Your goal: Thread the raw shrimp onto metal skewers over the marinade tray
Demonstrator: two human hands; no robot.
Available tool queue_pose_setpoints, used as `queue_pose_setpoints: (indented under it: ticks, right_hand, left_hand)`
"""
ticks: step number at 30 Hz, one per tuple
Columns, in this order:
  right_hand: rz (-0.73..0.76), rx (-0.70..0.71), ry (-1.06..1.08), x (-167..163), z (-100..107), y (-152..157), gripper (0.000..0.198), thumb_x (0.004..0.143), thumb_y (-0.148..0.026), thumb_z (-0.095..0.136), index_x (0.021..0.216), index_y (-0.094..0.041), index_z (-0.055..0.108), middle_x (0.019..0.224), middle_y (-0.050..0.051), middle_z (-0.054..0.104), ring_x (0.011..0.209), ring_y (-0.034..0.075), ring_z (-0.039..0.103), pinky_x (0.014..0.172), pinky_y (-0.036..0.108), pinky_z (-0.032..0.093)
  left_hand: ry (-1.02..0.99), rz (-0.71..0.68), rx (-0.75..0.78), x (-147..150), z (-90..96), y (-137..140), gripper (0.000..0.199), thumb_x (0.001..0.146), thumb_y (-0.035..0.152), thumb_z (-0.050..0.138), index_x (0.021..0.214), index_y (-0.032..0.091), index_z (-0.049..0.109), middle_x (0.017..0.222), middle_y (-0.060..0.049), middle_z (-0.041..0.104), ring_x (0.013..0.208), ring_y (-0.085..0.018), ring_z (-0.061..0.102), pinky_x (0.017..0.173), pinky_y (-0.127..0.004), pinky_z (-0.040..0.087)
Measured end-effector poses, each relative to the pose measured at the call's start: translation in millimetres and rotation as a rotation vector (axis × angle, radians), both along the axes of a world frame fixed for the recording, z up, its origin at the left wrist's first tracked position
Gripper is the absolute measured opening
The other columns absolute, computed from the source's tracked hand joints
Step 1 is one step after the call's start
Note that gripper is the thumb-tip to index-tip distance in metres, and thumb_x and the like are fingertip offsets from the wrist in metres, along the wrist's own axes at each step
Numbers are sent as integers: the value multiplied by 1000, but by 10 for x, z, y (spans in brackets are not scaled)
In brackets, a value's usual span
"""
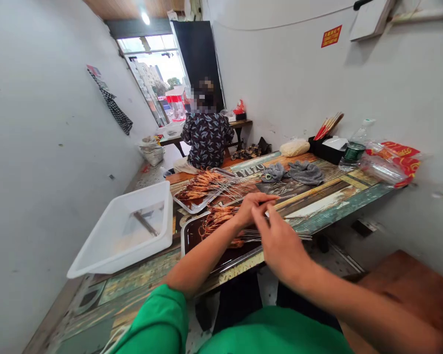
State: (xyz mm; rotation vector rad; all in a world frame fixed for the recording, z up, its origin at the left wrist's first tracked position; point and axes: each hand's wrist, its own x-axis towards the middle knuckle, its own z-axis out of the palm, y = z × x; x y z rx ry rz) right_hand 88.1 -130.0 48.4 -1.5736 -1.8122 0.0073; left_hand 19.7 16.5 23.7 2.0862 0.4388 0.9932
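Observation:
My left hand (251,208) and my right hand (281,242) meet above the near tray (183,240), fingers closed and touching each other. What they pinch is too small and partly hidden; a thin line like a metal skewer runs out to the right of the left fingertips. Skewered reddish-brown meat pieces (218,219) lie in dark liquid in this tray, their metal sticks (256,235) pointing right over its edge. Just behind stands a second clear tray (196,208), heaped with similar meat skewers (203,184). Loose metal skewers (276,189) are scattered on the table beyond my hands.
At left sits a large white plastic tub (121,263) with a metal tool (145,223) inside. Grey cloths (305,173), a black box (327,151), a water bottle (353,150) and a red plastic bag (396,160) line the wall side. Farther off, a person (207,140) sits facing away.

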Motion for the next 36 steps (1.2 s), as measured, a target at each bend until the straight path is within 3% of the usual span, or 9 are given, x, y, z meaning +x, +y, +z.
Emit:
queue_pose_setpoints:
  ticks: [3, 7, 9, 11, 15, 23, 26, 30, 36]
  right_hand:
    - [118, 163, -410, -67, -155, -148, 33, 79, -6, 40, 103, -11, 62, 113, 17, 60, 107, 25, 53, 90, 41, 44]
    - [-115, 390, -649, 366, 108, -4, 36, 86, -11, 41, 120, -7, 53, 128, 16, 51, 122, 28, 40, 100, 46, 31]
    - [-179, 350, -743, 595, 301, 138, 35, 87, -11, 39, 120, -6, 51, 121, 16, 56, 117, 26, 43, 97, 43, 30]
    - [-124, 259, -873, 728, 431, 233, 26, 87, -12, 40, 104, -8, 58, 101, 13, 63, 102, 24, 51, 89, 39, 33]
    - [-40, 87, -1032, 721, 384, 250, 19, 84, -12, 41, 74, -13, 57, 68, 9, 58, 70, 21, 52, 68, 35, 31]
    - [45, -335, -877, 799, -278, 225, 17, 83, -8, 39, 79, -12, 55, 70, 10, 64, 66, 21, 60, 58, 31, 30]
    - [75, -338, -817, 946, -413, 238, 15, 84, -10, 39, 82, -13, 54, 74, 10, 65, 71, 20, 61, 59, 29, 31]
    - [101, -302, -808, 1180, -498, 355, 17, 86, -15, 37, 84, -15, 54, 70, 6, 63, 67, 19, 59, 59, 29, 29]
    - [171, -261, -814, 1491, -545, 744, 22, 87, -19, 36, 88, -16, 58, 81, 8, 62, 79, 21, 55, 66, 30, 31]
  left_hand:
    - [35, -6, -2, -81, 87, 86, 34, 79, 30, 56, 106, 12, 66, 86, -7, 69, 73, -12, 59, 68, -22, 45]
    - [84, -61, -38, -161, 218, 81, 40, 82, 37, 53, 112, 13, 63, 81, -5, 69, 70, -12, 60, 67, -22, 46]
    - [65, -59, -64, -152, 240, 32, 39, 81, 38, 53, 109, 14, 65, 85, -5, 70, 74, -13, 61, 70, -22, 46]
    - [56, -45, -88, -116, 223, -27, 37, 79, 38, 56, 103, 12, 68, 90, -7, 70, 78, -14, 62, 73, -23, 46]
    - [100, -48, -79, -22, 106, -149, 31, 76, 34, 59, 93, 11, 71, 86, -8, 71, 74, -15, 63, 69, -22, 46]
    - [382, -24, 87, 83, -183, -346, 29, 72, 25, 54, 87, 11, 73, 67, -1, 68, 60, -8, 56, 59, -15, 40]
    - [479, -16, 127, 145, -206, -347, 30, 72, 26, 53, 90, 12, 72, 69, -2, 69, 61, -10, 58, 60, -16, 42]
    - [557, 44, 372, 136, -197, -392, 31, 78, 24, 49, 103, 16, 66, 89, -5, 69, 82, -15, 62, 76, -23, 46]
    - [532, 376, 673, -281, -426, -721, 30, 87, 21, 41, 112, 16, 56, 126, -12, 52, 117, -20, 47, 96, -36, 41]
